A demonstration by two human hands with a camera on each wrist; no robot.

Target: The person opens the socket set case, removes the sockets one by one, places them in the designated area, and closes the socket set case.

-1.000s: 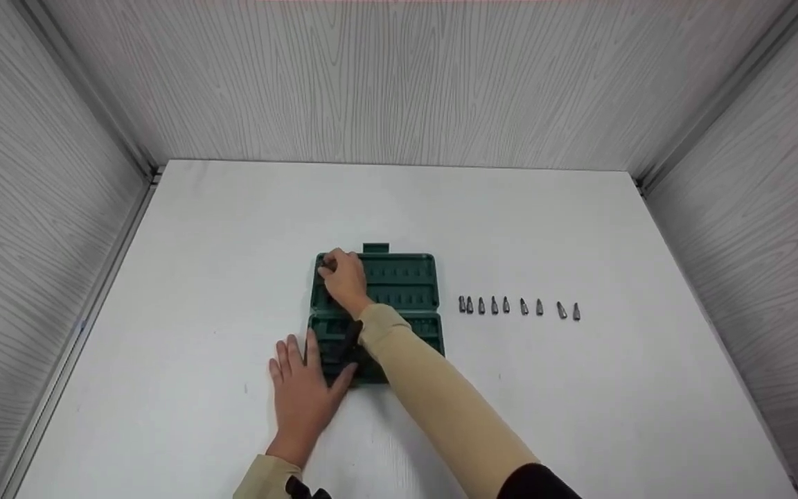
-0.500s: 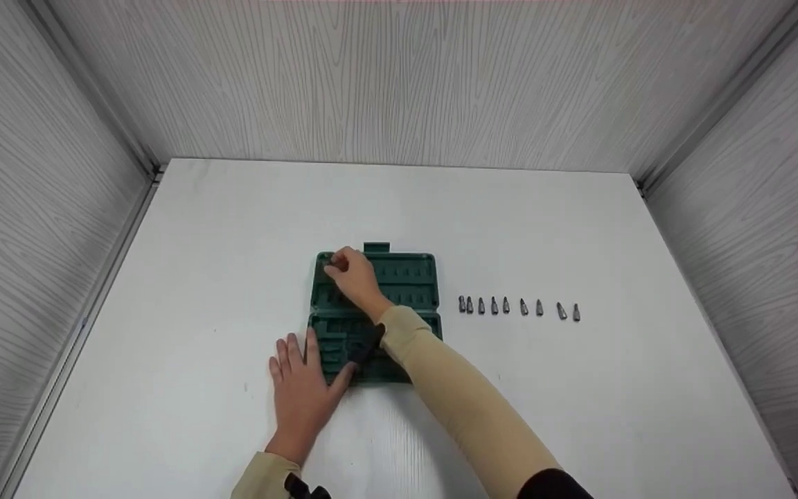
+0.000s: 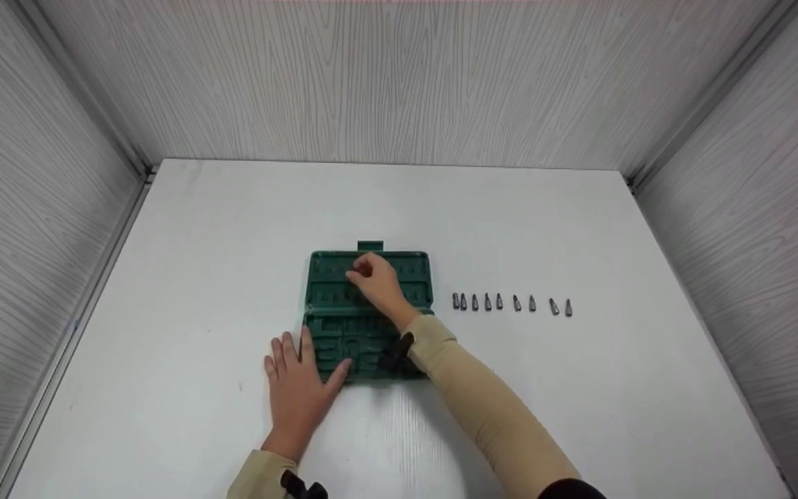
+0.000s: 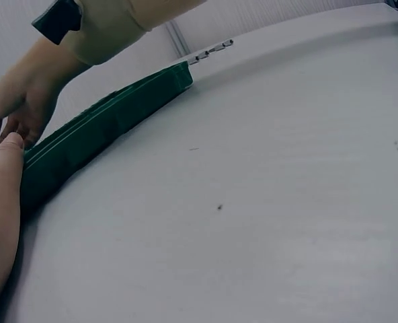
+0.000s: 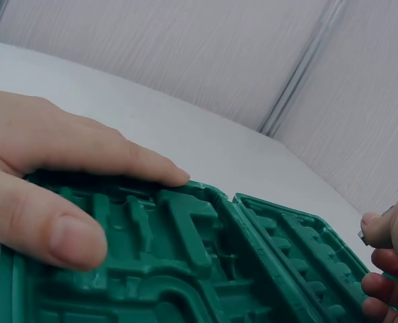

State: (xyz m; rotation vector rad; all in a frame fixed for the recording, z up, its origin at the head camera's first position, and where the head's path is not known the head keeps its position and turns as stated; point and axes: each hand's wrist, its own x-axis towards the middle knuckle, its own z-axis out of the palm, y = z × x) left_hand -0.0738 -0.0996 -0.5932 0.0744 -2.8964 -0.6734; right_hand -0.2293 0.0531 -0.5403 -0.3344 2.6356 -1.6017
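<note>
A green plastic bit case lies open flat on the table, its molded slots facing up. My left hand rests at its lower left corner, fingers straight along the side and thumb on the front edge. Over the case's far half, my right hand pinches a small metal screwdriver bit between thumb and fingers; only the bit's end shows in the right wrist view. Molded recesses of the near half appear bare there. To the right of the case, several screwdriver bits lie in a row.
The white table is enclosed by grey wood-grain panels at the back and both sides. A latch tab sticks out from the far edge of the case.
My right hand has moved right across the far half of the case, from its left end toward the middle, still pinching. The left hand stays in place.
</note>
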